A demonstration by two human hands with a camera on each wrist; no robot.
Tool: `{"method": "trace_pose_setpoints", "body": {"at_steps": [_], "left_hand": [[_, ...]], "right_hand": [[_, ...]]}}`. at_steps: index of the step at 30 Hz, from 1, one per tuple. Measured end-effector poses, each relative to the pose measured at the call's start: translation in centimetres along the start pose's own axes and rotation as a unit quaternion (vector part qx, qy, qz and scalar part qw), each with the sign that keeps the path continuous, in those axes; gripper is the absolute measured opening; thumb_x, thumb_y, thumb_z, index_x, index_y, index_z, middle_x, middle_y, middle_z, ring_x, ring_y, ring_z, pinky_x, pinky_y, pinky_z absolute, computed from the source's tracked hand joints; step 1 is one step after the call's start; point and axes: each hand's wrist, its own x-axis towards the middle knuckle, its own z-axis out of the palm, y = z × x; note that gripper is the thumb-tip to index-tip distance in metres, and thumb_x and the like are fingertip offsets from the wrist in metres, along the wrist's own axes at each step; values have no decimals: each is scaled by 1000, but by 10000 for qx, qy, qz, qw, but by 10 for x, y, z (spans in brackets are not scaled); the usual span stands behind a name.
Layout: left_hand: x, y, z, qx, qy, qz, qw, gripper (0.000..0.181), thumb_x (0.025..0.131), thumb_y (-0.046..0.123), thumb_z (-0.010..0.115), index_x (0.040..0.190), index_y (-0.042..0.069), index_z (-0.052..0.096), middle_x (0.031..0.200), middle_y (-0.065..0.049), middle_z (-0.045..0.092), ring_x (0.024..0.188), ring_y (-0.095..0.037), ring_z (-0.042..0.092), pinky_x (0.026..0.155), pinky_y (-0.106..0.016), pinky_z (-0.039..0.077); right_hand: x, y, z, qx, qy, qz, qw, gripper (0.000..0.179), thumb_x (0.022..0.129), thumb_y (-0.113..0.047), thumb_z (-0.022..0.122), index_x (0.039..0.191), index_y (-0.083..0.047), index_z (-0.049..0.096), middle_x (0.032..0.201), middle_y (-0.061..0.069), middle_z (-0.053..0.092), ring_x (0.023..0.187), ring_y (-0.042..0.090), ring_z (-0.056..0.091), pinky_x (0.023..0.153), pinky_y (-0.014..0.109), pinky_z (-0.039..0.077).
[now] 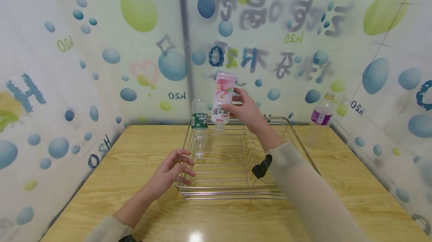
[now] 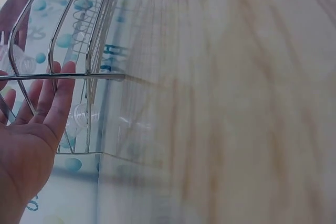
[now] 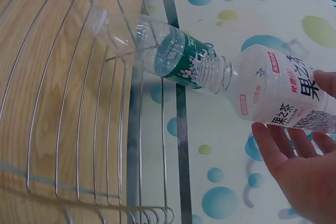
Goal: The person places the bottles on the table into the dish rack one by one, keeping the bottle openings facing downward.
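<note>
My right hand (image 1: pixel 248 110) grips a pink and white peach-tea bottle (image 1: pixel 223 97) upside down, its neck pointing down above the back left of a wire dish rack (image 1: pixel 216 188). In the right wrist view, the uncapped, threaded mouth of this tea bottle (image 3: pixel 262 85) shows clearly. A clear bottle with a green label (image 1: pixel 200 120) stands neck down at the rack's left side, close to the tea bottle. My left hand (image 1: pixel 172 172) is at the rack's front left corner, fingers loosely bent and spread. In the left wrist view, the left hand's fingers (image 2: pixel 58 103) lie against the rack wires.
A clear bottle with a purple label and yellowish cap (image 1: pixel 321 116) stands upright at the table's back right. The rack rests on a wooden table (image 1: pixel 135 167) backed by a patterned curtain (image 1: pixel 135 47). Wavy wire dividers (image 1: pixel 254 146) line the rack's right part.
</note>
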Motion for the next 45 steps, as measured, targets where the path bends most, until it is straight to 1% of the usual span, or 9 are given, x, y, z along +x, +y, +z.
{"method": "trace_pose_setpoints", "body": {"at_steps": [5,10,13,18,22,27,32,36,45], "left_hand": [[0,2,0,-87,-42,43,9999,32,116,10,46,149,13,46,132,-33,52,104,-24,76,80,-54,70],[0,3,-1,-146,-53,56,9999,31,116,9,47,147,15,48,131,-32,53,103,-23,76,80,-53,70],[1,3,0,-164,-56,35,9998,30,116,10,47,146,16,48,132,-31,53,104,-24,76,80,-54,69],[2,3,1,-131,-29,-39,9999,30,117,10,47,146,15,48,134,-33,51,105,-27,76,81,-56,69],[2,3,0,-133,-21,-50,9999,30,116,10,47,145,15,48,134,-33,51,104,-26,76,81,-55,69],[2,3,1,-139,-29,-16,9999,30,116,9,46,146,15,48,133,-32,52,103,-25,76,80,-54,69],[2,3,0,-125,-31,-46,9999,30,116,10,47,146,14,48,132,-32,52,103,-23,76,80,-53,70],[2,2,0,-96,-46,-72,9999,29,117,11,47,145,15,48,132,-32,52,102,-22,76,81,-52,70],[2,2,0,-77,-60,-76,9999,29,117,13,47,146,14,47,132,-30,52,103,-22,76,81,-51,70]], "right_hand": [[12,8,11,105,122,147,9998,84,102,-24,79,171,-21,32,157,15,52,135,36,61,115,57,56],[19,18,19,132,238,210,9994,81,102,-24,80,170,-21,35,153,14,55,134,35,61,116,59,55],[22,26,21,124,286,270,9991,81,102,-23,80,170,-21,36,153,14,56,134,35,61,115,58,55],[24,41,21,110,324,446,9984,82,102,-24,80,170,-21,35,156,15,54,137,37,60,115,58,55],[25,51,20,-110,184,550,9983,83,102,-25,79,171,-19,33,157,17,52,138,38,60,114,57,57],[26,60,20,-382,18,656,9971,83,102,-25,79,170,-16,33,152,17,55,134,37,63,112,55,59],[25,66,20,-621,-272,943,9932,83,103,-26,78,171,-13,31,151,20,57,134,39,64,114,61,56],[22,67,20,-787,-536,1115,9892,84,104,-26,77,170,-9,29,154,20,56,137,40,63,113,61,56],[21,69,20,-712,-619,1207,9882,83,106,-24,75,170,-4,26,157,23,54,138,41,63,112,60,58]]}}
